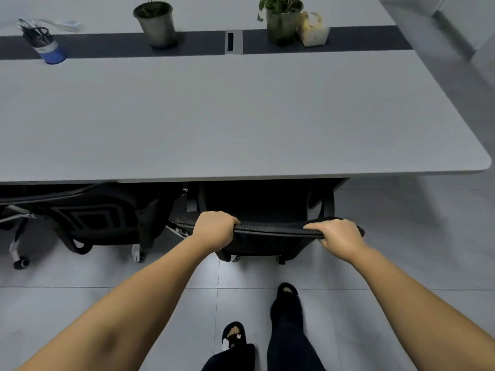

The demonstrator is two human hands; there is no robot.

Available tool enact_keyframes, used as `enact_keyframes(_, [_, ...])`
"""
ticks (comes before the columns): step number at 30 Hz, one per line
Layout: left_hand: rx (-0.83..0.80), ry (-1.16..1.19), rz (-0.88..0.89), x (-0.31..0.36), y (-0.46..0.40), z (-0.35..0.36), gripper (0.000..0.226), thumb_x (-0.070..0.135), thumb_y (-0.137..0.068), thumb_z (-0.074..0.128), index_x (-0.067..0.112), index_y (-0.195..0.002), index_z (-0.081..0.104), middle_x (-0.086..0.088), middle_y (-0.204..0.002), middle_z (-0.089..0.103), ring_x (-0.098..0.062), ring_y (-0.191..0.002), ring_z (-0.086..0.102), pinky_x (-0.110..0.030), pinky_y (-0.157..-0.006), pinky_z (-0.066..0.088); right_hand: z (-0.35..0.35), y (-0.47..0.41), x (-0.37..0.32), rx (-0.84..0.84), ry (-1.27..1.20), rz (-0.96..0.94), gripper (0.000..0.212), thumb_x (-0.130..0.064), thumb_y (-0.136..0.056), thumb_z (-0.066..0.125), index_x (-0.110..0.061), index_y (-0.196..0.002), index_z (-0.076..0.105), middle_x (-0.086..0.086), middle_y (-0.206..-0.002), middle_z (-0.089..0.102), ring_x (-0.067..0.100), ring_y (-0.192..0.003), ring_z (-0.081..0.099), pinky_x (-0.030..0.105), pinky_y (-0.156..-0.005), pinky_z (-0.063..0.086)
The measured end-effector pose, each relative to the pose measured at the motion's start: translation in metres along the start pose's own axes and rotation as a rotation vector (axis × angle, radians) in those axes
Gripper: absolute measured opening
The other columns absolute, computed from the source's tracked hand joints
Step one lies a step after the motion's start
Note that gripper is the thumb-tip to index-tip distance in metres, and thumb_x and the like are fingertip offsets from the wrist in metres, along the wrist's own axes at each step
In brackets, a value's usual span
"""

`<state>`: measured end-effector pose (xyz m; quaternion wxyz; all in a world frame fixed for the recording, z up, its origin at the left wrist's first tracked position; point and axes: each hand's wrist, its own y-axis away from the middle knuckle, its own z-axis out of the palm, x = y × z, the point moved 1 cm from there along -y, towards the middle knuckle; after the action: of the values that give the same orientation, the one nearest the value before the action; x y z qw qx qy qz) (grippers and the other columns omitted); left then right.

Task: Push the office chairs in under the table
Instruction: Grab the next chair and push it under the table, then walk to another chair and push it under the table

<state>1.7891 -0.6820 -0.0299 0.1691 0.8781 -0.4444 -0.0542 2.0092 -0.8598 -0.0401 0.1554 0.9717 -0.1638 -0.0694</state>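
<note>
A black mesh office chair (270, 228) stands right in front of me, its seat hidden under the grey table (241, 116) and its backrest top just outside the table's near edge. My left hand (213, 228) grips the left end of the backrest's top rim. My right hand (338, 235) grips the right end. A second black office chair (101, 218) sits to the left, tucked under the table with its back and wheeled base showing.
On the table's dark centre strip stand a blue pen holder (45, 44), two potted plants (156, 22) (282, 20), a tissue pack (312, 29) and a cable port (233, 42). The table's rounded corner (482, 164) is at the right. My feet (284, 303) are on grey floor tiles.
</note>
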Motion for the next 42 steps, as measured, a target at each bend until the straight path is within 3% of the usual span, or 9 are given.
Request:
enact_keyframes(12, [0.052,0.105,-0.104,0.000,-0.069,-0.026,0.044,0.016,-0.082,0.048,0.033,-0.122,0.055,0.010,-0.124,0.061,-0.016,-0.110,0.058,-0.030,-0.078,0.047,-0.039,-0.084,0.050,-0.077,-0.075,-0.102,0.042,-0.017,-0.089,0.050,-0.036,-0.127,0.050,-0.005,-0.120,0.065,0.019,-0.106,0.060,0.029,-0.081,0.045])
enact_keyframes(16, [0.054,0.121,-0.121,-0.006,-0.087,-0.030,0.041,0.017,-0.082,0.049,0.032,-0.120,0.055,0.009,-0.119,0.061,-0.018,-0.106,0.058,-0.031,-0.073,0.045,-0.045,-0.101,0.055,-0.051,-0.121,-0.115,0.039,-0.016,-0.089,0.048,-0.036,-0.122,0.056,-0.005,-0.112,0.069,0.018,-0.098,0.062,0.026,-0.067,0.038])
enact_keyframes(20, [0.040,0.119,-0.116,-0.025,-0.095,-0.031,0.035,0.028,-0.081,0.059,0.030,-0.115,0.057,0.008,-0.115,0.063,-0.018,-0.105,0.057,-0.031,-0.072,0.044,-0.045,-0.107,0.043,-0.013,-0.149,-0.113,0.036,-0.016,-0.089,0.048,-0.035,-0.117,0.061,-0.003,-0.103,0.072,0.019,-0.090,0.064,0.027,-0.062,0.037])
enact_keyframes(27, [0.015,0.111,-0.099,-0.028,-0.092,-0.033,0.038,0.017,-0.084,0.048,0.029,-0.120,0.053,0.006,-0.120,0.060,-0.019,-0.108,0.055,-0.029,-0.071,0.040,-0.044,-0.107,0.035,-0.007,-0.154,-0.045,0.034,-0.013,-0.088,0.048,-0.029,-0.115,0.062,-0.002,-0.111,0.069,0.020,-0.096,0.063,0.031,-0.075,0.049])
enact_keyframes(30, [-0.019,0.142,-0.070,-0.032,-0.088,-0.033,0.041,0.014,-0.084,0.046,0.026,-0.124,0.050,0.002,-0.125,0.057,-0.021,-0.112,0.052,-0.033,-0.078,0.043,-0.044,-0.103,0.032,-0.038,-0.245,-0.030,0.041,-0.016,-0.087,0.054,-0.027,-0.126,0.053,-0.002,-0.127,0.060,0.020,-0.114,0.055,0.032,-0.087,0.047])
enact_keyframes(34, [-0.066,0.198,0.051,-0.031,-0.076,-0.046,0.055,0.017,-0.084,0.051,0.022,-0.137,0.037,-0.003,-0.136,0.049,-0.024,-0.121,0.047,-0.033,-0.096,0.040,-0.058,-0.080,0.026,-0.009,-0.340,-0.032,0.055,-0.033,-0.088,0.056,-0.028,-0.139,0.034,-0.005,-0.143,0.043,0.015,-0.129,0.039,0.032,-0.102,0.039])
enact_keyframes(38, [0.129,0.429,0.104,-0.022,-0.040,-0.078,0.050,0.031,-0.084,0.049,0.029,-0.133,0.042,0.007,-0.129,0.054,-0.014,-0.116,0.052,-0.029,-0.094,0.044,-0.086,-0.030,0.015,0.169,-0.574,0.062,0.060,-0.039,-0.088,0.056,-0.035,-0.140,0.028,-0.016,-0.141,0.037,0.007,-0.133,0.030,0.026,-0.106,0.030])
enact_keyframes(40, [0.257,0.633,0.087,-0.016,-0.015,-0.094,0.045,0.040,-0.082,0.046,0.034,-0.126,0.048,0.024,-0.121,0.056,0.000,-0.113,0.052,-0.021,-0.094,0.043,-0.096,0.000,0.008,0.281,-0.758,0.105,0.057,-0.033,-0.086,0.060,-0.041,-0.134,0.032,-0.019,-0.136,0.038,0.002,-0.129,0.034,0.025,-0.107,0.029])
enact_keyframes(42, [0.362,0.851,0.076,-0.009,0.008,-0.103,0.036,0.027,-0.085,0.058,0.044,-0.117,0.052,0.037,-0.113,0.057,0.011,-0.108,0.052,-0.007,-0.092,0.040,-0.101,0.034,0.001,0.399,-0.930,0.175,0.054,-0.026,-0.084,0.063,-0.042,-0.130,0.040,-0.019,-0.134,0.046,-0.002,-0.124,0.041,0.021,-0.105,0.034])
